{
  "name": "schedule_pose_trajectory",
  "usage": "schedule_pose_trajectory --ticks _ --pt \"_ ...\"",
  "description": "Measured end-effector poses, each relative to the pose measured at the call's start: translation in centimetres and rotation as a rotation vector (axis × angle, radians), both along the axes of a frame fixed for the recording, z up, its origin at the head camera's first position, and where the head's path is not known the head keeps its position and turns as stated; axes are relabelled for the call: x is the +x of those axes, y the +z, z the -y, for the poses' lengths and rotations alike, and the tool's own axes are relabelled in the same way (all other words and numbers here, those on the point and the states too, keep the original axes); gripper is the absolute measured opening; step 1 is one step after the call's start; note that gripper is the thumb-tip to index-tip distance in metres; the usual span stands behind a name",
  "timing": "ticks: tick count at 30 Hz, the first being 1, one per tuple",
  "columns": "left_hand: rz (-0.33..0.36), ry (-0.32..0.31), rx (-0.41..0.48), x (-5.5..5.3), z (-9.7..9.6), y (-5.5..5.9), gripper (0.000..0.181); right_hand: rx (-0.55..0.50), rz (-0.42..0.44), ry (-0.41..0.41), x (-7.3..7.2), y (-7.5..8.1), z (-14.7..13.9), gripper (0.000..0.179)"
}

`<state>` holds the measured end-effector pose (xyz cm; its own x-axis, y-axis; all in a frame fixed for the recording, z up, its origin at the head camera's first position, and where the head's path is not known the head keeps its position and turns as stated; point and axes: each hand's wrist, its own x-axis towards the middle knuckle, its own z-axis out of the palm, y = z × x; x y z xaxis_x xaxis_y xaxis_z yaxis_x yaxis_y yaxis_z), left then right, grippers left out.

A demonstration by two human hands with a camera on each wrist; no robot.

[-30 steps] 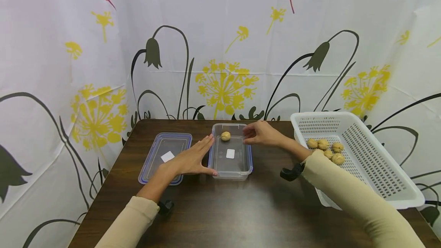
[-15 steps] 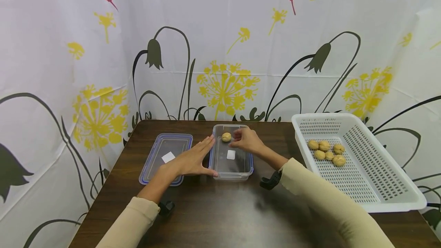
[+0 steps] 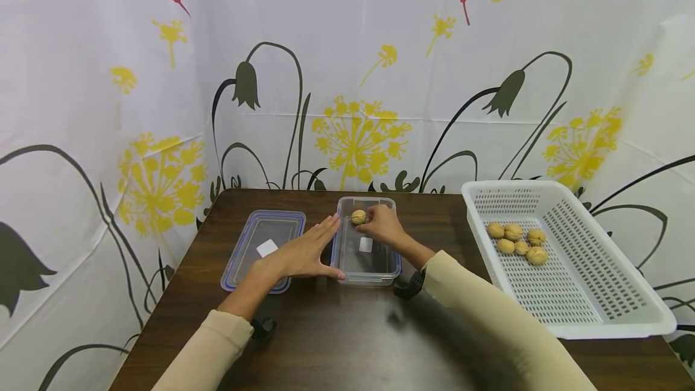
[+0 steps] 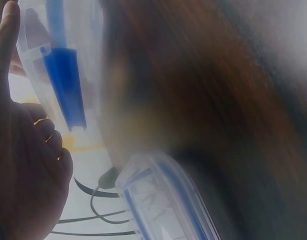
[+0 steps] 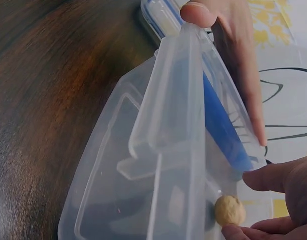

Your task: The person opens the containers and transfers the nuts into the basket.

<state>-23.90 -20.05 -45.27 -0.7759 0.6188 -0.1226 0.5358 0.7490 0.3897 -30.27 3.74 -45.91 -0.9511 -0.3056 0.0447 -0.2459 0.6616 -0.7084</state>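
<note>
A walnut (image 3: 358, 216) lies in the far part of a clear plastic food container (image 3: 365, 261) with blue edging. My right hand (image 3: 382, 225) reaches into this container, its fingertips at the walnut. In the right wrist view a fingertip meets the walnut's lower side, while the thumb (image 5: 266, 179) stands a little apart from it. Along the container's left side, my left hand (image 3: 304, 252) rests with straight fingers, thumb at the near corner. Left of that lies the lid (image 3: 247, 252), clear with a blue seal and a white label.
At the right stands a white perforated plastic basket (image 3: 575, 294) with several walnuts (image 3: 513, 232) in its far left part. The brown wooden table (image 3: 347, 336) ends at a white curtain (image 3: 347, 47) printed with flowers.
My right hand has moved left from the container's right rim to the walnut inside. The left hand has stayed at the container's side.
</note>
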Motion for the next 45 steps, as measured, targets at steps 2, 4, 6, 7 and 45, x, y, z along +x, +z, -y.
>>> schedule_pose_trajectory --ticks 2,4,6,7,45 --pt "0.0 -0.001 0.001 0.0 0.0 0.0 0.126 0.001 0.017 -0.007 -0.1 -0.2 0.2 0.044" --pt "-0.001 -0.001 0.0 0.0 0.0 0.0 0.126 0.014 0.029 -0.012 -0.3 -0.4 0.4 0.045" --pt "-0.002 -0.003 -0.003 0.0 -0.1 0.0 0.126 0.031 0.038 -0.019 -0.4 -0.6 0.5 0.045" --pt "-0.004 -0.003 -0.005 0.0 -0.1 0.1 0.126 0.038 0.04 -0.025 -0.5 -0.7 0.6 0.044" --pt "0.001 0.003 0.017 0.3 0.0 0.1 0.126 -0.016 0.148 0.03 -2.2 -1.5 1.5 0.041"
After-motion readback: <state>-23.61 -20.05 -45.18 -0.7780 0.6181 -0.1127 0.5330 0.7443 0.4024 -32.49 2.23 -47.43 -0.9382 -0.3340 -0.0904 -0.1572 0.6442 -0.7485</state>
